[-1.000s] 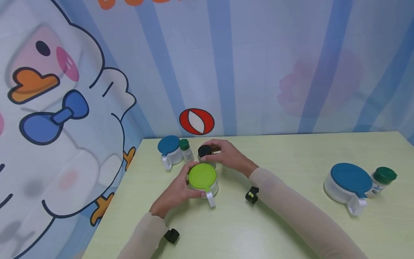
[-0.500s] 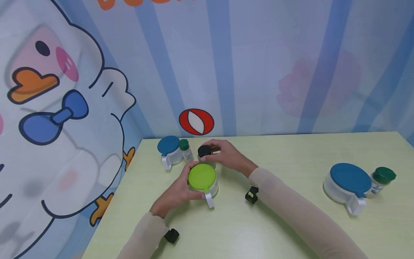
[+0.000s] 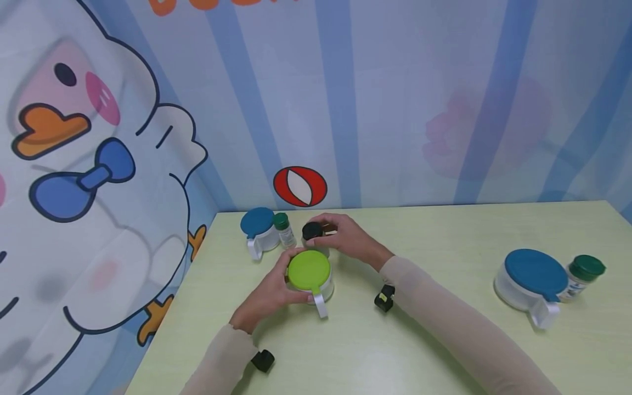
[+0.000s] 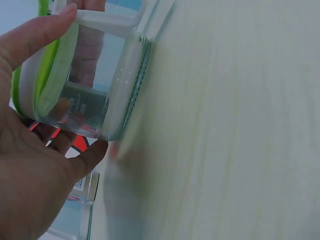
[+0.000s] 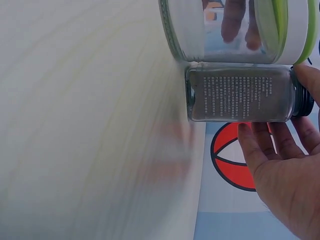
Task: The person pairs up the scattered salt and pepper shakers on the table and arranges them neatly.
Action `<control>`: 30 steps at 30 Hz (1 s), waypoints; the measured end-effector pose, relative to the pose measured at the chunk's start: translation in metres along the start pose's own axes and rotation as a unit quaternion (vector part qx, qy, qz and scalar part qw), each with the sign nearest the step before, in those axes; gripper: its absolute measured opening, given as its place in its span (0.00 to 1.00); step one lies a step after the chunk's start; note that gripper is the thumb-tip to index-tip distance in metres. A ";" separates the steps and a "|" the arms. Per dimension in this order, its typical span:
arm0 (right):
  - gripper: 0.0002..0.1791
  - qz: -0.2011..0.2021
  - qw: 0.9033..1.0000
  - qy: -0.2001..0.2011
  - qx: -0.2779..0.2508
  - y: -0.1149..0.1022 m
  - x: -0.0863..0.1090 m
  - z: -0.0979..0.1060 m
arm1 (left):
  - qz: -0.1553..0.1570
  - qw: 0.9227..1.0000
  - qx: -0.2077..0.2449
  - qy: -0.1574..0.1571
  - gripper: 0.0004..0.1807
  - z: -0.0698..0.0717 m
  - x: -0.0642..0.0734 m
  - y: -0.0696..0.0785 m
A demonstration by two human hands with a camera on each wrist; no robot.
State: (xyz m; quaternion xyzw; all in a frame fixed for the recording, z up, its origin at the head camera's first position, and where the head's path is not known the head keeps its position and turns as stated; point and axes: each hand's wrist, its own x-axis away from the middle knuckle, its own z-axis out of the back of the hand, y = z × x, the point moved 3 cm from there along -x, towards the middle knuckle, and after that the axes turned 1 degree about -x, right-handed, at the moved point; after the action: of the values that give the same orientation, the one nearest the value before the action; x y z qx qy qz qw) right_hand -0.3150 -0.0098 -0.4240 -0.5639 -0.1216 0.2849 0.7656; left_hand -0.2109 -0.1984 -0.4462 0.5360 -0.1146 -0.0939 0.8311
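My left hand [image 3: 269, 291] grips a clear glass seasoning jar [image 3: 309, 270] with a bright green lid and a white handle pointing toward me. Its thumb lies near the handle and the fingers curl round the far side, as the left wrist view also shows through the glass [image 4: 95, 55]. Just behind it, my right hand [image 3: 348, 236] holds a small square spice bottle [image 5: 240, 95] with a black cap, thumb and fingers on opposite sides. Small white print covers the bottle's grey-looking side. In the right wrist view, bottle and green-lidded jar stand side by side, right against each other.
At the back left stand a blue-lidded jar [image 3: 259, 227] with a white handle and a green-capped shaker bottle [image 3: 285, 229]. Another blue-lidded jar [image 3: 530, 277] and green-capped bottle [image 3: 582, 276] stand to the right. A printed backdrop [image 3: 395, 109] rises behind the pale table [image 3: 444, 230].
The green-lidded jar has tipped or shifted very slightly toward me in my left hand's grip. My right hand and the spice bottle have stayed where they were.
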 end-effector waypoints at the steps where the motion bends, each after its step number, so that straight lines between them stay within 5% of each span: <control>1: 0.24 0.001 1.000 0.000 0.000 0.000 0.000 0.000 | -0.002 1.000 -0.001 -0.002 0.56 -0.001 0.001 0.001; 8: 0.24 0.006 1.000 -0.001 -0.001 -0.001 0.002 0.000 | -0.012 1.000 -0.018 -0.002 0.61 -0.007 0.003 0.007; 17: 0.24 0.007 1.000 0.000 -0.015 -0.002 0.001 -0.001 | -0.012 0.999 -0.034 0.025 0.55 -0.008 0.002 0.006; 30: 0.25 -0.001 1.000 0.002 -0.007 -0.002 0.000 -0.002 | -0.013 0.999 -0.031 0.013 0.54 -0.004 0.002 0.004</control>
State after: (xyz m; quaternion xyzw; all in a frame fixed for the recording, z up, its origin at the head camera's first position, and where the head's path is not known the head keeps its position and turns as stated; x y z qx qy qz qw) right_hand -0.3134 -0.0114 -0.4233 -0.5696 -0.1228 0.2824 0.7621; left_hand -0.2077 -0.1941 -0.4441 0.5125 -0.0941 -0.1017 0.8474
